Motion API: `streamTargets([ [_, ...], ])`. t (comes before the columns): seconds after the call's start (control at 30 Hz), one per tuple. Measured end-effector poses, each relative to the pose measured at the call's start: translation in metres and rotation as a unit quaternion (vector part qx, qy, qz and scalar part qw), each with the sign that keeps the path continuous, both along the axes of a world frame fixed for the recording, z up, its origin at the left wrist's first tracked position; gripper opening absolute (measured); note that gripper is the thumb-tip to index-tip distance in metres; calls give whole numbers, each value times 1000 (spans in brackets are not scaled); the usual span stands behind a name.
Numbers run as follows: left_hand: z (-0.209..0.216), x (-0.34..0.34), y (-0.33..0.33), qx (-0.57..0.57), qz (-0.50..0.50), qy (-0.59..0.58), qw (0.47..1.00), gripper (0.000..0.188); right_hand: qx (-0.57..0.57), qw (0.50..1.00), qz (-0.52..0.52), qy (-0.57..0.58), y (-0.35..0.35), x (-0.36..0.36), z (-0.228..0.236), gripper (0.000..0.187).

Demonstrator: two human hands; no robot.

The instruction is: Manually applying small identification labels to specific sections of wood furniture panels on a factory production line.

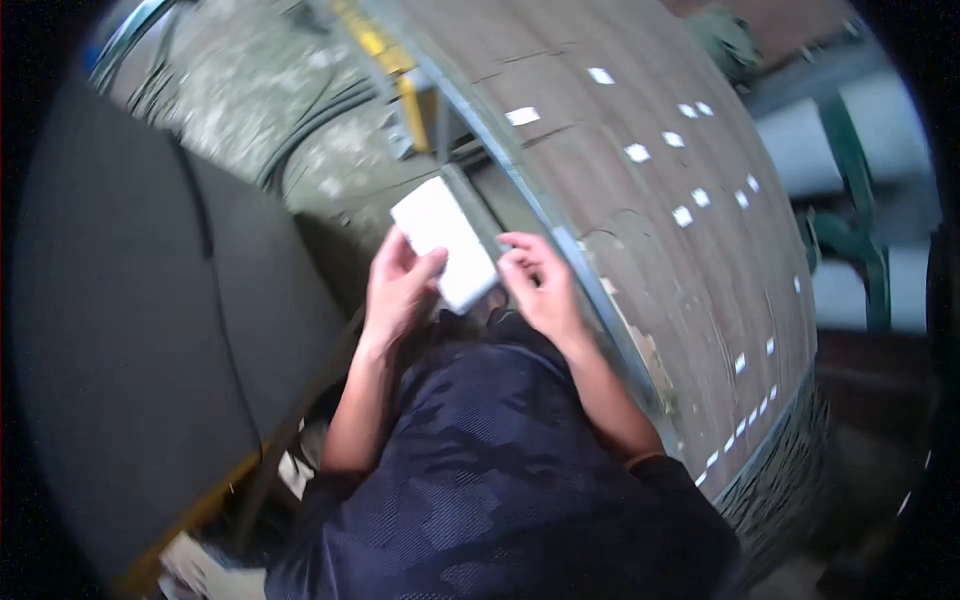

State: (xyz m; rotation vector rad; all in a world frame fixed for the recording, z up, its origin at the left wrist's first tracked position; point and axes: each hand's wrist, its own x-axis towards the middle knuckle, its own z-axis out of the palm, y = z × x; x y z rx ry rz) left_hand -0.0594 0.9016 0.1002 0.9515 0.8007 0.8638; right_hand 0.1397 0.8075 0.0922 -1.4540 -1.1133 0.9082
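Note:
My left hand [397, 290] grips a white rectangular pad [446, 240], the thumb on its face and the fingers round its edge. It looks like a thick stack of paper or labels, tilted, with its grey side toward the right. Beside the pad's right edge, my right hand [538, 283] has its fingers curled in and the thumb close to them. Anything between those fingertips is too small or blurred to make out. To the right lies a broad brown surface [640, 240] dotted with several small white pieces [637, 153].
A metal edge [540, 205] runs along the brown surface's near side. At the left stands a large dark grey panel [130, 290] with a cable on it. Ahead are a yellow bracket [413, 105] and a dark hose [315, 125] on the floor. Green framing [850, 235] stands far right.

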Motion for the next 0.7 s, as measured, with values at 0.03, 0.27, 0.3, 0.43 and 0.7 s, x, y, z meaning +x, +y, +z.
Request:
streamTargets([
  [0.03,-3,-2,-1,12,9,-3,1000,48,-71,996,23,-42,-3,10,-21,33],
  [0.27,-8,2,-10,-19,6,9,1000,51,-505,775,265,-273,-88,77,-129,97],
  [0.3,-5,10,-8,-16,-5,9,1000,51,-535,789,233,-191,-107,86,-178,93],
  [0.43,-10,20,-11,-9,-3,18,1000,43,-348,906,190,-148,-109,99,-147,69],
  [0.7,-1,64,-37,23,-147,28,988,44,22,997,-16,69,-76,46,1,46],
])
